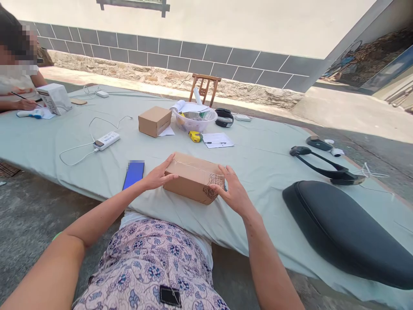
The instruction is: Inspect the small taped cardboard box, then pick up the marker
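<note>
A brown cardboard box (190,176) sits at the near edge of the cloth-covered table, with dark scribbled lines on its right end. My left hand (161,173) is wrapped about its left end, fingers along the top edge and thumb against the front. At the right end, my right hand (232,189) grips the box, thumb on the scribbled part and fingers over the far corner. Left of the box lies a phone with a blue screen (134,173).
Beyond the box are a second cardboard box (155,121), a plastic basket (196,124), a yellow tape measure (195,137) and paper with a pen (218,141). A white power bank (107,141) lies left. A black seat cushion (345,232) fills the right. Another person (19,82) writes far left.
</note>
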`<state>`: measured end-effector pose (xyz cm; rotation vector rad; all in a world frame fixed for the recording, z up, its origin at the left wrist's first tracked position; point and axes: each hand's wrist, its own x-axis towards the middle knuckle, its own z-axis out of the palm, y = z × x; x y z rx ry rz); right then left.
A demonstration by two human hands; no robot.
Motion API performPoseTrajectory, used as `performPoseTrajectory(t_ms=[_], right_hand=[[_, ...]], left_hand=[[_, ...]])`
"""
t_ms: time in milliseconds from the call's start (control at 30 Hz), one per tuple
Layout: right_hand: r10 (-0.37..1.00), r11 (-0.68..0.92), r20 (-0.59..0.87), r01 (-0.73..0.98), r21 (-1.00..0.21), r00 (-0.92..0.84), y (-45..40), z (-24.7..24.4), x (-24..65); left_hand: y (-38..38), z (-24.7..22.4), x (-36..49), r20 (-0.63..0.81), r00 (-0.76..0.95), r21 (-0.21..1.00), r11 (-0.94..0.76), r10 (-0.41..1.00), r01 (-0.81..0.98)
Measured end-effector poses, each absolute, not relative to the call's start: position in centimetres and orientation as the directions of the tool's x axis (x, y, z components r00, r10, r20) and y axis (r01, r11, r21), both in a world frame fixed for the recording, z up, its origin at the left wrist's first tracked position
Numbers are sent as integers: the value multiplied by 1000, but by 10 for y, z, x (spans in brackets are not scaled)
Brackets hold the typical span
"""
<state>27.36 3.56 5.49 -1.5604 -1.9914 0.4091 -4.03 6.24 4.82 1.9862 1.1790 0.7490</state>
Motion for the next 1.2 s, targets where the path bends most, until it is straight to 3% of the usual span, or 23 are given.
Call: performPoseTrajectory(t_ms=[100, 167, 267, 333, 433, 500, 667, 833, 933, 1033, 1200], right_hand=[[955, 236, 296, 570, -787, 14, 29, 20, 268], [952, 212, 293, 501, -839, 87, 24, -5, 264], [965, 109, 235, 640, -761, 115, 17, -36, 260], [953, 99, 280, 762, -640, 112, 12, -49, 257], [921, 86, 372, 869, -488, 118, 6, -59, 250], [912, 68, 389, 888, -455, 130, 3, -61, 246], [909, 107, 396, 850, -515, 126, -1, -59, 244], [895, 77, 323, 607, -791, 308, -15, -55, 241], [843, 123, 321, 427, -896, 432, -27, -45, 235], [796, 205, 396, 413, -887, 457, -37, -26, 229], [723, 207, 576, 675, -708, 382, -40, 5, 219]], left_hand=[[54, 21, -34, 132, 338, 873, -271, 932, 405], [49, 2, -31, 149, 333, 885, -276, 931, 376], [43, -19, -29, 128, 308, 859, -261, 943, 441], [40, -28, -27, 143, 274, 808, -272, 951, 523], [36, -36, -21, 219, 190, 667, -289, 957, 687], [34, -39, -18, 245, 145, 572, -264, 959, 777], [31, -39, -20, 253, 150, 526, -266, 956, 808], [29, -37, -26, 296, 184, 544, -324, 937, 774], [28, -37, -25, 326, 304, 476, -433, 895, 765], [26, -35, -21, 300, 418, 389, -510, 858, 767], [25, -32, -17, 245, 419, 399, -485, 874, 778]])
